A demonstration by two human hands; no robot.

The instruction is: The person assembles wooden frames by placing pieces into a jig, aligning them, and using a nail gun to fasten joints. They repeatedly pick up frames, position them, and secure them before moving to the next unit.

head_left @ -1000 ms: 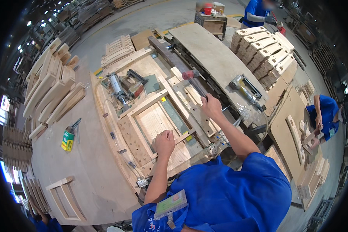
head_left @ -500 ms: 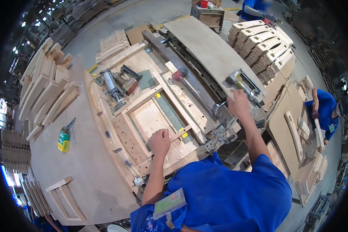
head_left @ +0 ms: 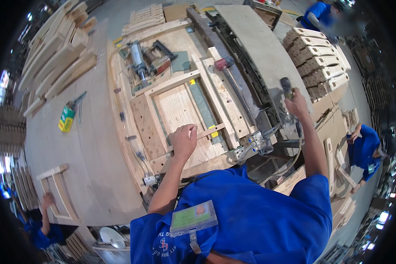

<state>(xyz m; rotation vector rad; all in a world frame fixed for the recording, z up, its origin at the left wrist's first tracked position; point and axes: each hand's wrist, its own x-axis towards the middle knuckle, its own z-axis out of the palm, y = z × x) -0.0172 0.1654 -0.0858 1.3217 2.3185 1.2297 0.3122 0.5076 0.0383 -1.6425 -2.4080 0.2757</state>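
your left hand (head_left: 184,141) lies curled at a wooden crosspiece (head_left: 211,131), its grip unclear; your right hand (head_left: 296,105) clasps a nail gun (head_left: 286,84).

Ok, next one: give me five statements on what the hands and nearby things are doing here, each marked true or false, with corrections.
1. The right hand grips a nail gun. True.
2. The left hand holds the hammer. False: it is at the near rail of the large frame; the hammer lies farther off, untouched.
3. The green-and-yellow box is left of the large frame. True.
4. No hand is near the small frame. False: another person's hand is at it.
5. The wearer's shirt is blue. True.
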